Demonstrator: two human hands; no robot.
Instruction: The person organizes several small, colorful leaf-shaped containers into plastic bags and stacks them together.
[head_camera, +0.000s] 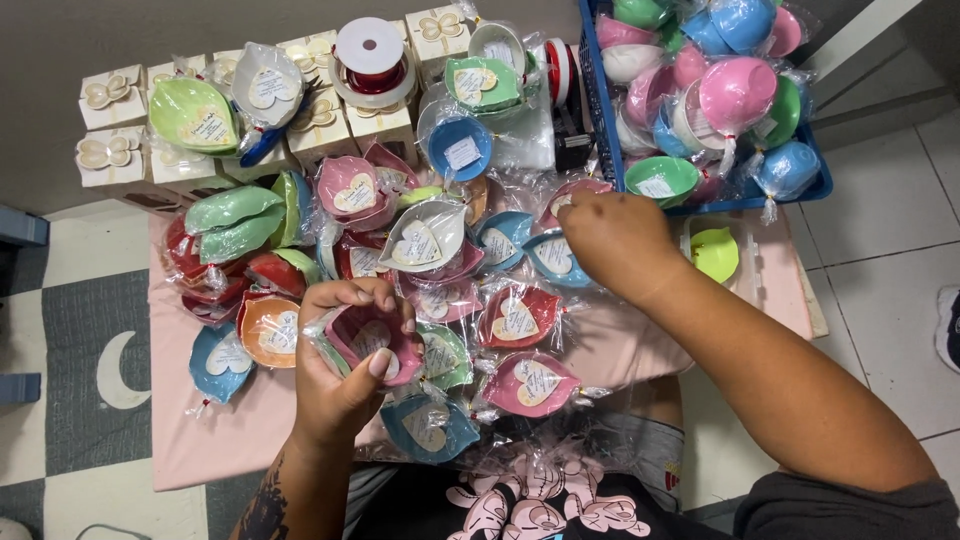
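Observation:
My left hand (345, 375) holds a pink leaf-shaped dish (372, 338) wrapped in clear plastic, with a heart tag inside, low over the pink cloth (250, 430). My right hand (615, 240) reaches forward with fingers curled down onto the wrapped dishes near a blue one (555, 255) and a pink one (580, 188). Whether it grips anything is hidden by the hand's back. Several more wrapped leaf dishes in red, white, green, orange and blue lie spread between the two hands.
A blue crate (600, 110) at the back right holds several wrapped round bowls. White gift boxes (110, 95) and ribbon spools (370, 55) stand along the back. A lime-green dish (715, 252) lies by the crate. Tiled floor lies to the right, a checkered mat to the left.

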